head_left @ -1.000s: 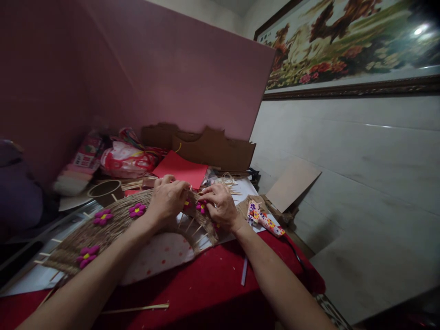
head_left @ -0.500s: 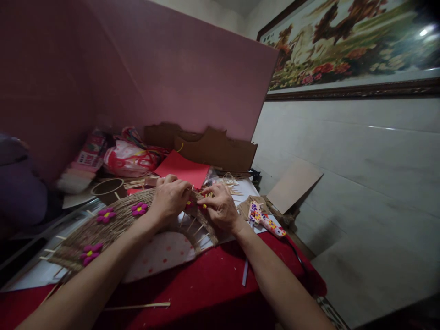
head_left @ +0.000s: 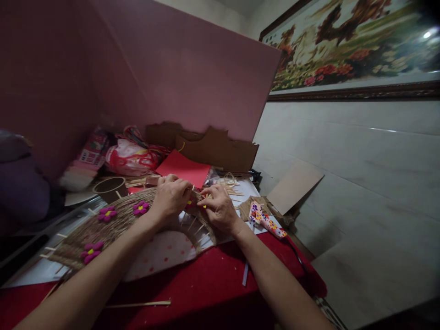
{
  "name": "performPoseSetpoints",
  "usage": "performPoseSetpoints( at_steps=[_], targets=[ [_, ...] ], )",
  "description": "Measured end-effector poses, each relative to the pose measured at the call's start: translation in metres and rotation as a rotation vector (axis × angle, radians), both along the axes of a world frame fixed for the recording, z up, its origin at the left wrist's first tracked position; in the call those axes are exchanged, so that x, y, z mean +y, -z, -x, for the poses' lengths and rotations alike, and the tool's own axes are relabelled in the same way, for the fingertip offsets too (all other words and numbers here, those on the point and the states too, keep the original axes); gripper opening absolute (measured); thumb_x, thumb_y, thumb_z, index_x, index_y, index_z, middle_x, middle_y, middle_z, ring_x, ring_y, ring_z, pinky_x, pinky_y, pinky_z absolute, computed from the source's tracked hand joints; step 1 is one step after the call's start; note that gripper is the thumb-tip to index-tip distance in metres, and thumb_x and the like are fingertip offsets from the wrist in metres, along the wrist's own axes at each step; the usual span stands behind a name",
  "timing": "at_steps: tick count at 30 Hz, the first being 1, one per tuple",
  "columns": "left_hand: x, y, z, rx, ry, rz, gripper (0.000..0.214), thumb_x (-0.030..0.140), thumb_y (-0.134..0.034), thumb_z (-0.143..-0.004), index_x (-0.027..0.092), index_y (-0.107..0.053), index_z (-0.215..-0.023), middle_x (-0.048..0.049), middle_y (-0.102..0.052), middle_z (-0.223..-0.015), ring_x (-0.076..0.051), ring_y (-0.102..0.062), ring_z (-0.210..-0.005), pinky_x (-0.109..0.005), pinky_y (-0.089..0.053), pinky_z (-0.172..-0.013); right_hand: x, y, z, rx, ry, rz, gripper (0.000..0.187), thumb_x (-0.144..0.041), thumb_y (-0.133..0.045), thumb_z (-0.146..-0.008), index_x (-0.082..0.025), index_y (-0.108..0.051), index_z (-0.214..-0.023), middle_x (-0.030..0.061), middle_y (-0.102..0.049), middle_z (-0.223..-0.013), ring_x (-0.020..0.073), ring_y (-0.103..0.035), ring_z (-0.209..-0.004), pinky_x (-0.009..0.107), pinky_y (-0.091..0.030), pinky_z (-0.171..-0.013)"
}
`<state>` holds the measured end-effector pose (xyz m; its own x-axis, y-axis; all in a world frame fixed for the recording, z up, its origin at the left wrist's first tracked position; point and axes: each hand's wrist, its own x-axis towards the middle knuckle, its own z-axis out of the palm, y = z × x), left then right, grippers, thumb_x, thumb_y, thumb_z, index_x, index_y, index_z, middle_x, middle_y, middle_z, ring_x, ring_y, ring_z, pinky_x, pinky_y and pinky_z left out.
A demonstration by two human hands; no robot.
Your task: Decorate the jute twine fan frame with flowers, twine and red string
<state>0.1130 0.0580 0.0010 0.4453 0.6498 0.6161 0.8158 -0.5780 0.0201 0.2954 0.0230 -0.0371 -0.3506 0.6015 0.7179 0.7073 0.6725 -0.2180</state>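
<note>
A fan-shaped piece wound with brown twine [head_left: 127,208] lies across the table, with thin sticks poking out at its edges. Purple flowers with yellow centres [head_left: 140,208] sit on its surface. My left hand [head_left: 172,197] is closed over the upper right part of this fan, its fingers bent round the edge. Just to the right, my right hand [head_left: 220,206] pinches a small flower with yellow showing between the fingers, against the fan; most of it is hidden. Below the arch is a white piece with red dots [head_left: 165,254].
A flower-patterned glue gun [head_left: 266,221] with a clear glue stick lies to the right on cardboard. Behind are red paper [head_left: 185,168], a tape roll [head_left: 110,185], a bag [head_left: 132,158] and torn cardboard [head_left: 216,149]. A loose stick [head_left: 144,304] lies on the red cloth [head_left: 206,284].
The view shifts very slightly. Both hands stay in the same place on the fan, with only a tiny movement of the right fingers.
</note>
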Motion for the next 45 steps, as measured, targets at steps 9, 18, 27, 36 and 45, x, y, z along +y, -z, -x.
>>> performPoseSetpoints(
  at_steps=[9,18,27,36,45],
  targets=[
    [0.0003,-0.0001,0.0004,-0.044,0.018,0.009,0.021,0.030,-0.051,-0.085,0.022,-0.070,-0.077,-0.0056,-0.071,-0.080,-0.025,-0.055,-0.087,-0.040,-0.031,-0.077,-0.0016,-0.0088,-0.0029,0.245,0.006,0.010,0.032,-0.003,-0.046,-0.071,-0.022,-0.070,-0.078,0.0037,-0.064,-0.092,0.0197,-0.052,-0.096,0.037,-0.038,-0.090],
    [0.0022,0.0022,-0.0001,-0.056,0.011,0.013,0.022,0.029,-0.050,-0.085,0.023,-0.070,-0.079,-0.0061,-0.071,-0.083,-0.025,-0.055,-0.088,-0.040,-0.031,-0.077,-0.0003,-0.0031,-0.0004,0.081,0.081,0.037,0.029,-0.004,-0.051,-0.074,-0.023,-0.072,-0.082,0.0040,-0.064,-0.098,0.0215,-0.049,-0.100,0.039,-0.035,-0.093],
    [-0.0011,-0.0007,-0.0013,-0.041,0.004,0.035,0.024,0.029,-0.048,-0.086,0.023,-0.069,-0.076,-0.0053,-0.071,-0.081,-0.024,-0.054,-0.087,-0.040,-0.031,-0.078,-0.0022,-0.0058,-0.0012,0.157,0.033,-0.005,0.034,-0.001,-0.048,-0.070,-0.023,-0.071,-0.078,0.0030,-0.065,-0.093,0.0202,-0.051,-0.097,0.039,-0.036,-0.093],
    [0.0011,0.0014,-0.0007,-0.061,0.008,0.012,0.023,0.030,-0.048,-0.085,0.024,-0.068,-0.075,-0.0050,-0.071,-0.080,-0.023,-0.054,-0.085,-0.039,-0.031,-0.077,-0.0016,-0.0046,-0.0002,0.096,0.046,0.032,0.032,-0.003,-0.049,-0.073,-0.025,-0.071,-0.080,0.0037,-0.063,-0.099,0.0215,-0.048,-0.102,0.041,-0.034,-0.096],
    [-0.0017,-0.0007,-0.0018,-0.073,0.023,0.034,0.024,0.028,-0.048,-0.086,0.023,-0.069,-0.077,-0.0053,-0.071,-0.082,-0.024,-0.054,-0.086,-0.041,-0.031,-0.078,-0.0046,-0.0067,0.0049,0.098,0.018,0.026,0.026,-0.005,-0.048,-0.073,-0.020,-0.066,-0.081,0.0057,-0.063,-0.099,0.0224,-0.048,-0.103,0.039,-0.035,-0.095]
  ],
)
